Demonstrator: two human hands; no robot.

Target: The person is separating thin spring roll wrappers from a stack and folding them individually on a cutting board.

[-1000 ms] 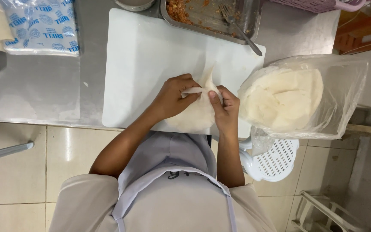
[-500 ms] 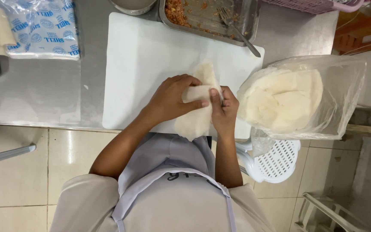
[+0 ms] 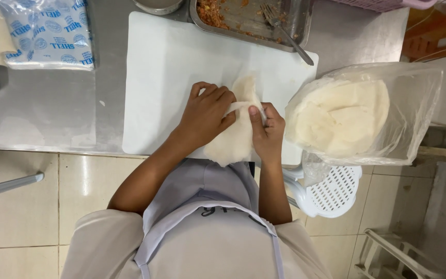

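- Since the earlier frame, I am seeing the left hand [image 3: 206, 114] sliding further over the pale wrapper sheet [image 3: 236, 135], while a thin edge of the sheet is now being drawn across between the two hands.
- The left hand is lying on the sheet with its fingers [image 3: 218, 93] curled down over it, pressing and gripping the folded edge.
- The right hand [image 3: 268, 130] is pinching the same edge, its fingers [image 3: 255, 114] closed tight on the fold.
- The sheet is resting on the near edge of the white cutting board [image 3: 166, 67], its lower end hanging just past the desk [image 3: 42, 108] edge.
- Whether anything is wrapped inside the fold I cannot tell; the hands are covering it.
- Just beside the right hand, a clear plastic bag [image 3: 357, 113] of stacked pale sheets is sitting.
- At the far side of the board, a metal tray [image 3: 254, 20] is holding reddish filling and a fork [image 3: 287, 33].
- A blue-and-white printed packet [image 3: 47, 31] is lying well apart on the left of the desk.
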